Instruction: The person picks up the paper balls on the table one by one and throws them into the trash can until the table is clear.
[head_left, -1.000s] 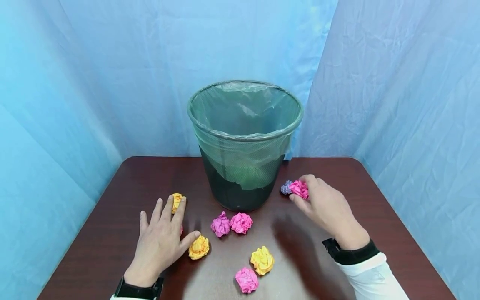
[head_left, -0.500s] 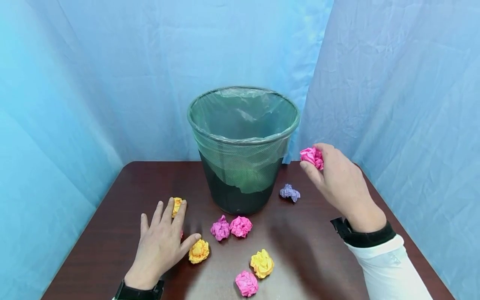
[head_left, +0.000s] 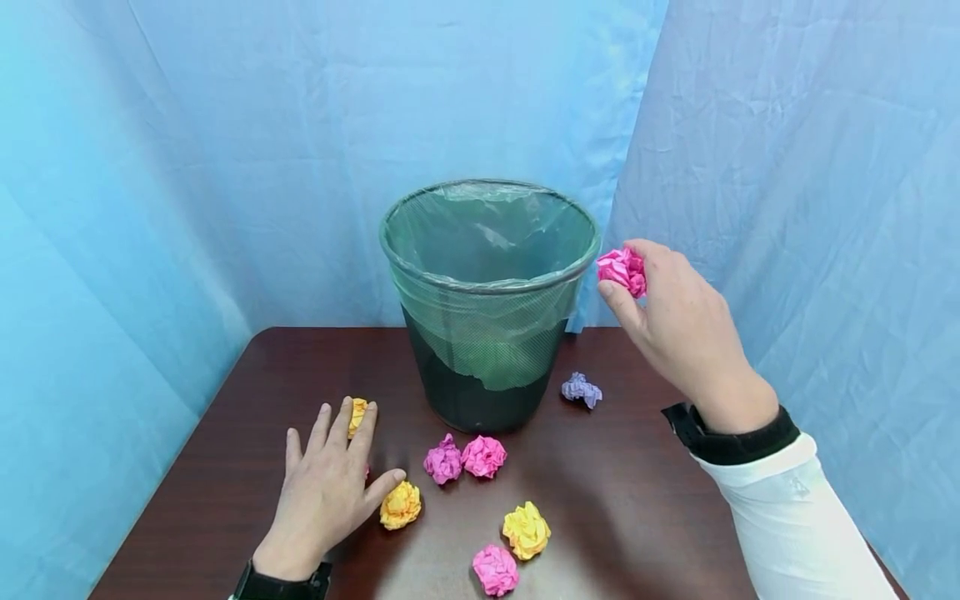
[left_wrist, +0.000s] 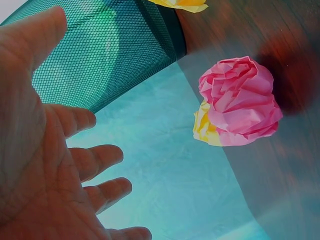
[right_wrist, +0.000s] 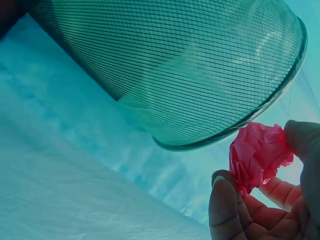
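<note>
Between thumb and fingers, my right hand (head_left: 690,325) pinches a pink crumpled paper ball (head_left: 622,271), raised just right of the bin's rim. The right wrist view shows the same paper ball (right_wrist: 260,155) close to the rim. My left hand (head_left: 322,492) is spread over the left side of the table and grips nothing. Around it lie a yellow paper ball (head_left: 401,505) by the thumb and another yellow ball (head_left: 357,417) partly hidden behind the fingers. In the left wrist view, a pink paper ball (left_wrist: 240,102) sits apart from the fingers, with a yellow one (left_wrist: 205,127) behind it.
A black mesh bin (head_left: 487,400) with a green plastic liner stands at the table's back middle. In front lie purple (head_left: 443,460), pink (head_left: 484,457), yellow (head_left: 527,531) and light pink (head_left: 496,570) balls. A bluish-purple ball (head_left: 582,390) lies right of the bin.
My right hand has lifted the pink paper ball off the table, away from the bluish-purple one, up to about rim height. The left hand stays nearly still; the view has shifted slightly.
</note>
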